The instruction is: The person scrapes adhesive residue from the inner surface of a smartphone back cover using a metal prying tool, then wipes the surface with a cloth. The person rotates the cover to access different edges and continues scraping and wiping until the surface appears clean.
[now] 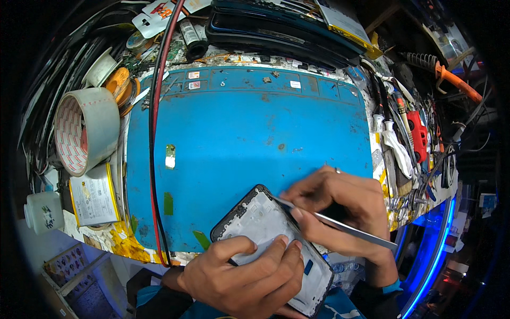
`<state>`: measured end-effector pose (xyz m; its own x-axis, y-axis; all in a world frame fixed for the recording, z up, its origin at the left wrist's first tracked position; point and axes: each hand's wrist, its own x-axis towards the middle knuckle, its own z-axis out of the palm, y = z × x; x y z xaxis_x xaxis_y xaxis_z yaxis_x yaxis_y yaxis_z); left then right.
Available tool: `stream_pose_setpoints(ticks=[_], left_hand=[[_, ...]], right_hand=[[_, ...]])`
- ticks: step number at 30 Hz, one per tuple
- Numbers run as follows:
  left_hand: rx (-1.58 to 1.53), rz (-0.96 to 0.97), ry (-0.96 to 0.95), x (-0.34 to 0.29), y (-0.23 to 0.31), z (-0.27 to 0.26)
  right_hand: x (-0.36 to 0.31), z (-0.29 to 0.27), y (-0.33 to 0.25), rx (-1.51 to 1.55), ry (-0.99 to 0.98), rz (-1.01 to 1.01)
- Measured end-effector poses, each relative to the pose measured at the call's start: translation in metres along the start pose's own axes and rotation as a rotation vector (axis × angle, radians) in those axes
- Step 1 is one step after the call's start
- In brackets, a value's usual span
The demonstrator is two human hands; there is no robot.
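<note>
A phone frame [257,213], black at the rim with a grey-white inner face, is held tilted at the near edge of the blue mat. My left hand [244,279] is closed on it, fingers lying across its inner face. In my right hand [340,210] a slim flat metal tool [361,234] is pinched between thumb and fingers. The tool's front end meets the frame's upper right edge; whether it touches cannot be made out. Its back end sticks out past the wrist to the right.
A blue work mat [239,133] covers the table. Red and black cables [154,133] cross its left side. A wide tape roll [98,133] and a phone battery [95,195] stand left. Pliers, tweezers and a red tool [418,135] crowd the right. Stacked dark devices [265,32] line the back.
</note>
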<state>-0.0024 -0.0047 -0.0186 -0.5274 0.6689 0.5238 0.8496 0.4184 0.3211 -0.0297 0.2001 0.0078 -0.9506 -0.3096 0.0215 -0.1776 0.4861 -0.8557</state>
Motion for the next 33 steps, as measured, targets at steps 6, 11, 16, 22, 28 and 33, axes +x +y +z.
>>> stream_pose_setpoints(ticks=[6,11,16,22,28,33], left_hand=[[-0.007,0.002,-0.025,0.001,0.0,-0.003],[-0.022,-0.002,-0.001,0.003,0.0,-0.003],[0.001,0.047,0.004,0.003,-0.003,-0.001],[-0.009,0.091,0.023,0.004,-0.005,-0.001],[-0.057,0.068,0.012,0.007,-0.005,-0.003],[-0.032,0.029,-0.041,0.005,-0.003,-0.006]], right_hand=[[-0.007,-0.006,-0.003,0.039,0.008,0.033],[-0.008,-0.015,0.0,0.04,-0.095,-0.059],[-0.007,-0.014,0.006,-0.054,-0.094,0.021],[-0.008,-0.016,0.005,0.084,-0.104,-0.102],[-0.005,-0.022,0.003,0.003,-0.187,-0.033],[-0.009,-0.025,0.003,0.002,-0.196,-0.01]])
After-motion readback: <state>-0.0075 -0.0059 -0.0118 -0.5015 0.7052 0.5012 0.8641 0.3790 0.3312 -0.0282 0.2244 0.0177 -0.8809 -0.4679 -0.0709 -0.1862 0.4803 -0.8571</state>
